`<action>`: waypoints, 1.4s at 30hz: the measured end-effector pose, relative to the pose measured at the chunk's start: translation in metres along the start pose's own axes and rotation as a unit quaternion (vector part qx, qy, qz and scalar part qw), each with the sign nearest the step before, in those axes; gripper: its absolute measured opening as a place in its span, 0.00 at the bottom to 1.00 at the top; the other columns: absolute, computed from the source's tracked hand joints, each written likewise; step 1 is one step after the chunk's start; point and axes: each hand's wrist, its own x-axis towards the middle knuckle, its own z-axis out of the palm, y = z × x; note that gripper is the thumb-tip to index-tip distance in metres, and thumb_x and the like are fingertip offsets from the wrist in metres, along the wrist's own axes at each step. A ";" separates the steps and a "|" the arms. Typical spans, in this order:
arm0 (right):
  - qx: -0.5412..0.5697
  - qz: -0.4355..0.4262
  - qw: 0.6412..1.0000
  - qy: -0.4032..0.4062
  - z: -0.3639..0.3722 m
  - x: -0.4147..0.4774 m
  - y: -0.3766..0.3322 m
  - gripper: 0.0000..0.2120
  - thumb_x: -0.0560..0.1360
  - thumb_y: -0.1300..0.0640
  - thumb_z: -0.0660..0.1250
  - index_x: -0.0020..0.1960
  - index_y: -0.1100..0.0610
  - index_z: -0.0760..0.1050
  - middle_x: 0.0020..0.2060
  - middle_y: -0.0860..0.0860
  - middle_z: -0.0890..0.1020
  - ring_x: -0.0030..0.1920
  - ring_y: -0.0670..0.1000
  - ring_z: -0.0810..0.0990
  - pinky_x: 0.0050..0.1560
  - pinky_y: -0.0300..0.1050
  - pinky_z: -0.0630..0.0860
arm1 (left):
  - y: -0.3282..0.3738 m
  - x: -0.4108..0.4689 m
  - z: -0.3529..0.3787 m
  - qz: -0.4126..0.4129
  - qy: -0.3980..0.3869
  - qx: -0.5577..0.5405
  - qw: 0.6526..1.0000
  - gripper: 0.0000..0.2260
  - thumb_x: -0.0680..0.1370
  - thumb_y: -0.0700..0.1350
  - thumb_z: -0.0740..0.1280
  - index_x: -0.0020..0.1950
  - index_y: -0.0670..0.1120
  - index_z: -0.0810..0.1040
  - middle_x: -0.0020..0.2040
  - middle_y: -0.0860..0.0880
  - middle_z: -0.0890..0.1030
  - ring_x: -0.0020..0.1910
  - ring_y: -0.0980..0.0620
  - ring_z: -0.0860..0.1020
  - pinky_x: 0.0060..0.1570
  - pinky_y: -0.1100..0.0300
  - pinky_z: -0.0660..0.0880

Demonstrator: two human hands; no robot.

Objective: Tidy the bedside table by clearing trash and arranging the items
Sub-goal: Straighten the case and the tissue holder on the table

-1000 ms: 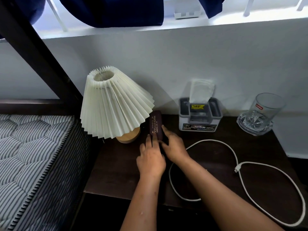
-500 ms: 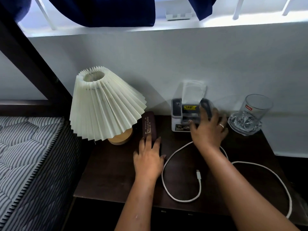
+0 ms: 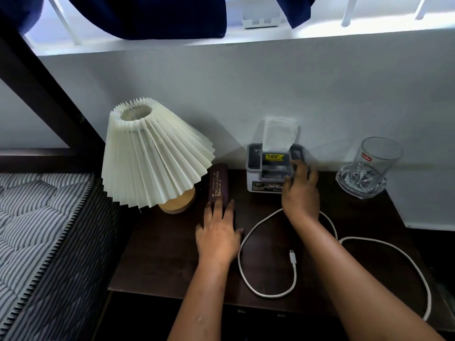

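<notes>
We record our left hand (image 3: 218, 238) lying flat and released on the bedside table (image 3: 157, 254), fingertips on the near end of the maroon glasses case (image 3: 218, 184), which lies just beyond it beside the lamp (image 3: 152, 158). Our right hand (image 3: 300, 194) has its fingers curled over the near right corner of the tissue holder (image 3: 261, 168), grasping it. The white cable (image 3: 270, 295) loops behind and beneath that wrist; the glass (image 3: 369, 166) stands well to its right.

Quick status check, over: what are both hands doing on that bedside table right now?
Left hand flat on spectacle case. Right hand gripping tissue holder. White cable looped loose across table, under right wrist.
</notes>
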 end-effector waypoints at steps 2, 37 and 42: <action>0.015 0.010 1.000 0.004 0.002 0.002 0.002 0.17 0.77 0.59 0.59 0.65 0.59 0.64 0.66 0.60 0.67 0.55 0.65 0.75 0.49 0.53 0.72 | -0.002 0.000 0.000 -0.005 -0.008 -0.002 1.000 0.31 0.76 0.55 0.61 0.75 0.55 0.50 0.77 0.52 0.48 0.76 0.47 0.47 0.66 0.43 0.63; -0.015 -0.049 0.997 -0.055 -0.019 0.002 0.010 0.33 0.72 0.35 0.59 0.71 0.42 0.49 0.69 0.56 0.66 0.65 0.65 0.68 0.54 0.61 0.72 | 0.001 0.003 -0.006 -0.003 -0.024 -0.021 0.999 0.28 0.78 0.58 0.55 0.75 0.54 0.50 0.77 0.54 0.47 0.74 0.44 0.47 0.67 0.39 0.58; -0.064 -0.010 0.991 -0.116 -0.047 -0.011 0.025 0.14 0.75 0.47 0.63 0.57 0.52 0.73 0.56 0.58 0.79 0.55 0.61 0.77 0.50 0.50 0.73 | 0.018 -0.011 -0.010 0.037 -0.031 -0.028 0.998 0.25 0.78 0.57 0.57 0.74 0.53 0.57 0.77 0.52 0.47 0.74 0.44 0.49 0.68 0.42 0.58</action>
